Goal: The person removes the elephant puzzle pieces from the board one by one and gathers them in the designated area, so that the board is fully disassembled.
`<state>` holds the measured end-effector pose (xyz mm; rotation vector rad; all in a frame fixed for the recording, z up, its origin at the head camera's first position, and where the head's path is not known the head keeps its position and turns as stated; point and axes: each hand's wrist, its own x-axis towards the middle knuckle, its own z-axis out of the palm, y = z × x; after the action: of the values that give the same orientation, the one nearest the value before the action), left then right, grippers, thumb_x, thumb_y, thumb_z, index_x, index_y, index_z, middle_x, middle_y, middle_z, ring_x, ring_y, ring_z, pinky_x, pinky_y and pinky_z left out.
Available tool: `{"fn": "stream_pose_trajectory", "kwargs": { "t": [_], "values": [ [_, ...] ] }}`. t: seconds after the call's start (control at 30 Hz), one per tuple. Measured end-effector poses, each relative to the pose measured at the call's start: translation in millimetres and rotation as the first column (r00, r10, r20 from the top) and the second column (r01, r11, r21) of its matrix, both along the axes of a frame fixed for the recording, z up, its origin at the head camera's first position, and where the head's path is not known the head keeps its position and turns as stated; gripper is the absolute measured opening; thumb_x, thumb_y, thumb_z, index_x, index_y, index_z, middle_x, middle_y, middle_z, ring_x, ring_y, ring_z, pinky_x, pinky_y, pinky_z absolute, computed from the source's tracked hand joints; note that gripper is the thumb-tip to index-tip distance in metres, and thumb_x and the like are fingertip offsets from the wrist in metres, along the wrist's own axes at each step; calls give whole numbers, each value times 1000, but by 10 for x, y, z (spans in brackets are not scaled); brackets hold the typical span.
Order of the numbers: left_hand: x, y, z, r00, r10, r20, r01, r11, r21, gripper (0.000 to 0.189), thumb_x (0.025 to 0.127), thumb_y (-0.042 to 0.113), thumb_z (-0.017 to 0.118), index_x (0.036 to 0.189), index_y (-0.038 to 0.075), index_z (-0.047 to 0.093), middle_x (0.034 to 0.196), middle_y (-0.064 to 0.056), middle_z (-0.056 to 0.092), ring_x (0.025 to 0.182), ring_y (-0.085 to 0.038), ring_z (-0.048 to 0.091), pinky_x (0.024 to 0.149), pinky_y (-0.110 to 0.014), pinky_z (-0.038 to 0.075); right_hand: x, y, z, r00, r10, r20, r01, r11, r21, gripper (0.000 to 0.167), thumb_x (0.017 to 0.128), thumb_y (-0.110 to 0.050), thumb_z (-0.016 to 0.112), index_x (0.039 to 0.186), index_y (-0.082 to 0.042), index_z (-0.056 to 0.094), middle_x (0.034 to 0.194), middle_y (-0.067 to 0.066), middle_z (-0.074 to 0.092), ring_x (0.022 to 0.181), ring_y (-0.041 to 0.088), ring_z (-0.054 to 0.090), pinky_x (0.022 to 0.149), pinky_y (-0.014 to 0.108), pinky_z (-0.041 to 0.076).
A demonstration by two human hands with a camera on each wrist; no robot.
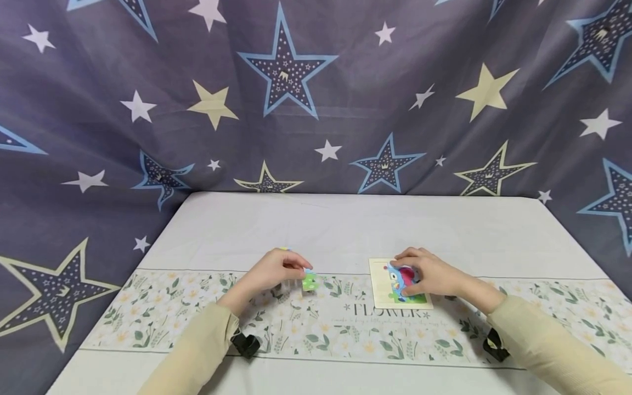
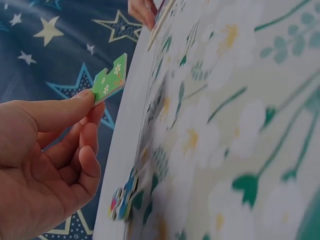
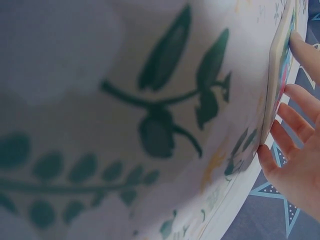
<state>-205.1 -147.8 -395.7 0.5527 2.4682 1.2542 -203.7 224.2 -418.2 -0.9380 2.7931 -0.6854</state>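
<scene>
Holding 1 green puzzle piece [image 1: 309,283] in the left hand [image 1: 275,269], pinched between thumb and fingers above the flowered runner [image 1: 355,346], left of the puzzle board [image 1: 378,281], probably by 1 end to leave the notched edge free. Resting the right hand [image 1: 436,274] on that board with fingers extended, not closed round it, likely to steady it. Counting 2 hands, 1 board, 1 held piece and at least 1 loose piece [image 2: 123,200] near the left hand
</scene>
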Motion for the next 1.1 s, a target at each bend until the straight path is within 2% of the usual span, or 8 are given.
{"fn": "stream_pose_trajectory", "kwargs": {
  "t": [0.13, 0.33, 0.5, 0.53, 0.7, 0.77, 0.9, 1.1],
  "values": [
    [15, -91, 32, 1000, 7, -7, -7, 1000, -29, 16, 85, 13, 63, 99, 12, 70, 89, 1, 65, 78, -14, 58, 71, -32, 48, 7, 4, 11, 1000, -1, 0, 1, 1000, 1, 66, 69, -40, 76, 124, -8, 57, 123, 9, 51, 114, 30, 44, 91, 49, 37],
    [35, -247, 23, 1000, -5, -17, 4, 999, -38, 16, 86, 11, 61, 99, 8, 70, 91, -3, 66, 78, -14, 59, 71, -32, 48, 3, 9, 5, 1000, 2, -7, -2, 1000, 6, 66, 70, -42, 75, 123, -7, 57, 123, 10, 51, 113, 31, 44, 90, 50, 38],
    [40, -358, 5, 1000, -13, -1, 13, 998, -56, 15, 85, 11, 62, 98, 7, 70, 91, -5, 66, 77, -14, 57, 69, -31, 47, 1, 11, 6, 1000, 5, -1, -5, 1000, 12, 66, 70, -42, 75, 123, -7, 57, 123, 10, 51, 114, 31, 44, 91, 50, 37],
    [69, -357, 49, 1000, -15, 1, 15, 998, -60, 15, 85, 10, 62, 98, 6, 69, 92, -8, 66, 77, -15, 57, 68, -31, 47, 2, 9, 8, 1000, 4, 1, -4, 1000, 12, 66, 70, -41, 75, 123, -7, 57, 123, 9, 51, 114, 31, 44, 91, 50, 37],
    [82, -421, 55, 999, -26, 29, 28, 997, -71, 13, 84, 9, 62, 95, 8, 70, 86, -4, 66, 73, -18, 56, 65, -32, 46, 3, 5, 8, 1000, 4, -3, -4, 1000, 16, 66, 70, -41, 75, 123, -7, 57, 123, 9, 51, 114, 31, 44, 91, 49, 37],
    [54, -460, 3, 999, -31, 29, 33, 996, -79, 13, 84, 10, 63, 94, 10, 70, 83, 0, 66, 71, -16, 56, 64, -31, 46, 3, 4, 5, 1000, 4, -5, -4, 1000, 17, 66, 70, -42, 75, 123, -7, 57, 123, 9, 51, 114, 31, 44, 91, 49, 37],
    [61, -493, -17, 999, -30, 34, 33, 995, -95, 12, 83, 10, 64, 93, 11, 71, 84, 2, 67, 72, -11, 56, 66, -28, 46, 2, 6, 2, 1000, 4, -7, -4, 1000, 16, 66, 70, -42, 75, 123, -7, 57, 123, 10, 51, 114, 31, 44, 91, 49, 37],
    [85, -510, -55, 998, -30, 60, 36, 994, -102, 13, 84, 10, 63, 94, 11, 70, 87, 0, 67, 77, -14, 58, 71, -31, 46, 7, 9, 2, 1000, 0, -4, 1, 1000, 16, 66, 70, -41, 75, 123, -7, 57, 123, 10, 51, 113, 31, 44, 90, 50, 37]
  ]
}}
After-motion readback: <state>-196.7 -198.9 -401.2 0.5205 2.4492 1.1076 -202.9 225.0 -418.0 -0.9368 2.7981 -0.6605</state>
